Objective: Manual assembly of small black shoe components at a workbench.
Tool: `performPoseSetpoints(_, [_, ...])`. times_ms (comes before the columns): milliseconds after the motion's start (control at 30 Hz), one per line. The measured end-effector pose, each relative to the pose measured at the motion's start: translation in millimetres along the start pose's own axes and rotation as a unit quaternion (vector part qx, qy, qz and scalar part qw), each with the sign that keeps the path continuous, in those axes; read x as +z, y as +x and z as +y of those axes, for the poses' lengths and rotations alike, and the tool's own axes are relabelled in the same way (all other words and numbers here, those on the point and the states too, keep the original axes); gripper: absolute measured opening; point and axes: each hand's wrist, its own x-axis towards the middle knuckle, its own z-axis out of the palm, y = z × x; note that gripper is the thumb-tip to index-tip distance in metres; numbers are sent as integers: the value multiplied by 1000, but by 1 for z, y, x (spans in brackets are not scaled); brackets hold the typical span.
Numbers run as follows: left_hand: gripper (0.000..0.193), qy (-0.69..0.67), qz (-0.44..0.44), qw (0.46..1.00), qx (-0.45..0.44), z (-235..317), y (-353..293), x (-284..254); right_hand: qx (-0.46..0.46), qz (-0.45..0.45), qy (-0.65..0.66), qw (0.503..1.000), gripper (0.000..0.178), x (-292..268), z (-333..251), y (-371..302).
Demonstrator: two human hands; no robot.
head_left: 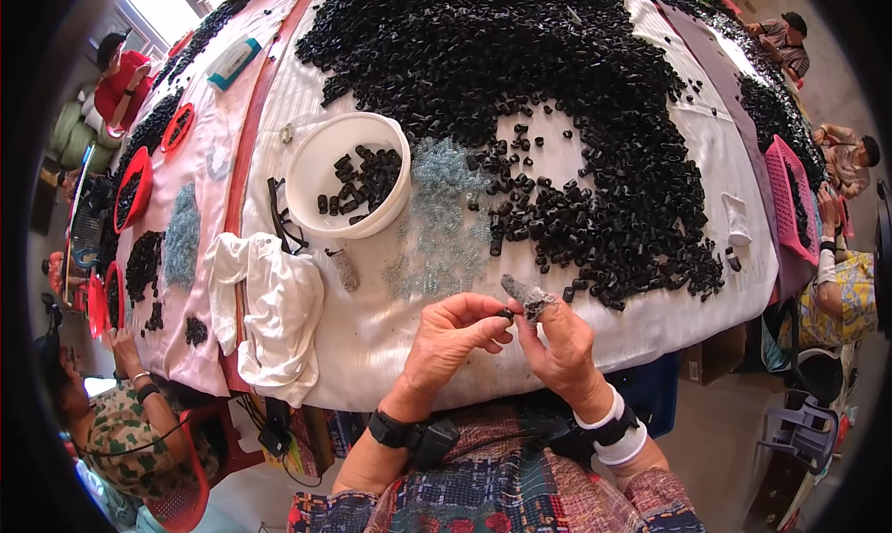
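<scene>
Above the near edge of the table, my left hand [452, 338] pinches a small black plastic cap [505, 315] between thumb and forefinger. My right hand [565, 352] meets it there, fingers closed in a pinch; whatever they hold is too small to make out. A grey cloth finger cover [530, 296] wraps one right-hand finger. Just beyond my hands lies a patch of small clear bluish pieces [446, 194]. A white bowl [304, 203] with several black caps inside stands left of that patch. A large heap of black caps [502, 59] spreads over the far and right parts of the table.
A white cloth [269, 310] hangs over the front edge at left. Beside the bowl lie a second grey finger cover [346, 271] and black straps [283, 219]. People sit at neighbouring tables on both sides, near red trays [133, 189] and a pink basket [790, 198].
</scene>
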Motion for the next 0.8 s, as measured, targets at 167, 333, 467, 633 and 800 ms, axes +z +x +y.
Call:
performPoseSetpoints(167, [16, -6, 5, 1000, -5, -1, 1, 3, -9, 6, -8, 1000, 36, 3, -1, -8])
performPoseSetpoints(333, [15, -110, -6, 994, -4, -13, 2, -13, -86, -14, -121, 989, 34, -7, 9, -12])
performPoseSetpoints(467, [15, -119, -15, 993, -22, -12, 5, -13, 91, 86, -177, 976, 25, -39, 29, -12])
performPoseSetpoints(633, [15, -117, -20, 993, -27, -15, 7, -14, 87, 66, -176, 978, 24, -42, 40, 1])
performPoseSetpoints(800, [16, -111, -22, 993, -36, -14, 6, -13, 16, -31, -219, 975, 26, -19, 52, 13])
